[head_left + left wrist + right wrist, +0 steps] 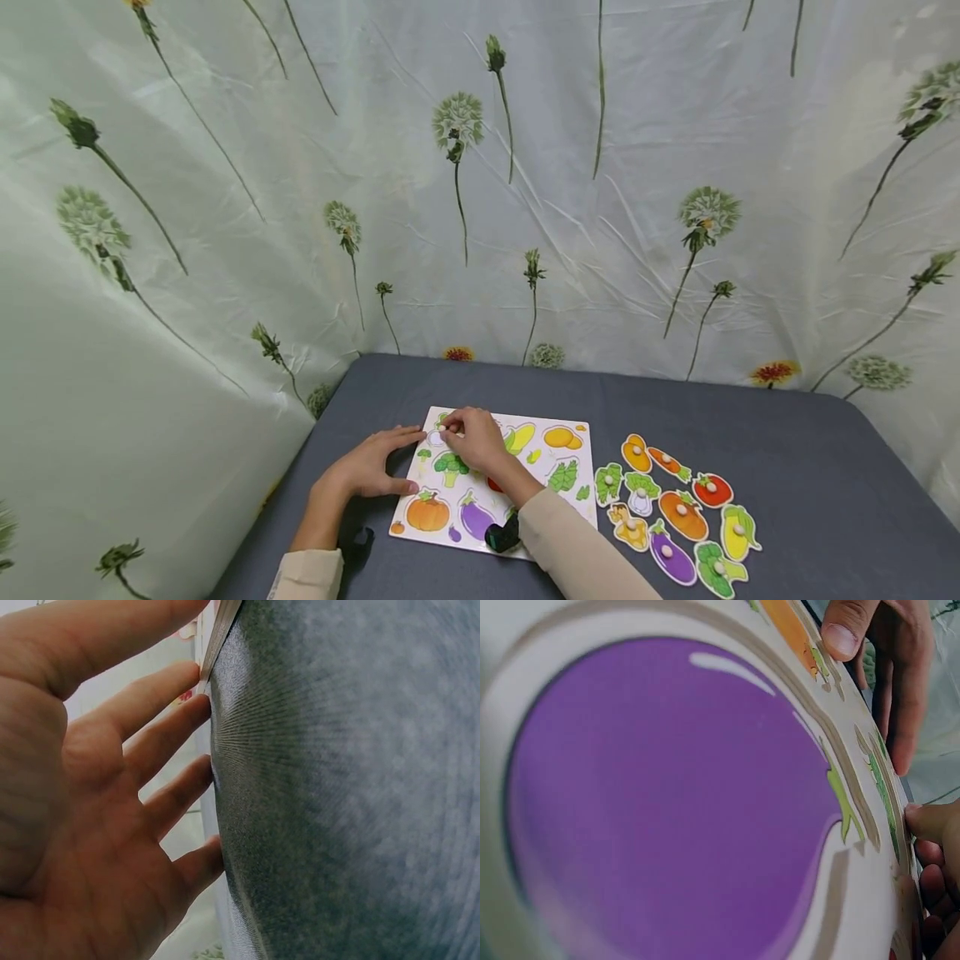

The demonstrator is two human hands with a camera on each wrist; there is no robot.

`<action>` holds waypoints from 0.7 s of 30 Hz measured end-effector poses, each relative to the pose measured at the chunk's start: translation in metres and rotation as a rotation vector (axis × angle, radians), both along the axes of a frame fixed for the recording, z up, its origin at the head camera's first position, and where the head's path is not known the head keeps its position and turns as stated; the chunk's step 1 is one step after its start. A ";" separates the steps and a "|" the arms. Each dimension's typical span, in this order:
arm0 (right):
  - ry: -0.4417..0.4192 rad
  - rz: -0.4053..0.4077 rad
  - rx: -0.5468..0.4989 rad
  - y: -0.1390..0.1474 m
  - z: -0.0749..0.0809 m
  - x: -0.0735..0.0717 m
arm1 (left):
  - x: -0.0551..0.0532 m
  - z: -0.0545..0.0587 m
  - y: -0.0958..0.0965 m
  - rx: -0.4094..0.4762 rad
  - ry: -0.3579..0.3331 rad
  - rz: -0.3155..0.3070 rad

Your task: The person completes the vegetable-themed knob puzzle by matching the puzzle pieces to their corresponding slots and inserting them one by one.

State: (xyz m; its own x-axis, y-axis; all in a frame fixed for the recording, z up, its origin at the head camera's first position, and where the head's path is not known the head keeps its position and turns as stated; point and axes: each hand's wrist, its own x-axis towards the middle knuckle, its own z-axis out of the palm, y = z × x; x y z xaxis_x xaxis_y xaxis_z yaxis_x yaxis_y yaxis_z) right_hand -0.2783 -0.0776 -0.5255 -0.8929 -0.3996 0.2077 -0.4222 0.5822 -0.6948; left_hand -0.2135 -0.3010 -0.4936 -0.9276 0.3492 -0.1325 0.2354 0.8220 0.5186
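Observation:
A white puzzle board [525, 421] with vegetable pictures lies on the dark table. My left hand [371, 462] is spread at its left edge, thumb near the pumpkin picture [427, 511] and fingertips by the upper corner. In the left wrist view the fingers of that hand [97, 787] are apart and hold nothing. Reaching over the board, my right hand [477, 437] pinches a small pale knob on a white and green puzzle piece [433, 437] at the upper left. The right wrist view shows its curled fingers [934, 881] low by the board; the piece is hidden there.
Right of the board lie several loose knobbed pieces, among them an eggplant [678, 567], a pumpkin [688, 527], a tomato [716, 498], a corn [733, 546] and a broccoli [708, 554]. A flower-patterned curtain [570, 217] hangs behind the grey table [810, 467].

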 end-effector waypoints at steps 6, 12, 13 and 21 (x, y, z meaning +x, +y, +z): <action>-0.013 0.046 -0.061 0.001 -0.003 -0.001 | 0.001 0.000 -0.002 -0.011 0.001 0.011; -0.078 0.076 -0.094 0.005 -0.001 -0.002 | 0.001 0.002 -0.002 -0.011 0.002 0.018; -0.084 0.076 -0.099 0.006 -0.001 -0.002 | 0.001 0.002 -0.002 -0.010 0.001 0.017; -0.056 0.079 -0.105 0.014 0.005 0.001 | -0.001 -0.003 0.000 -0.012 0.006 0.011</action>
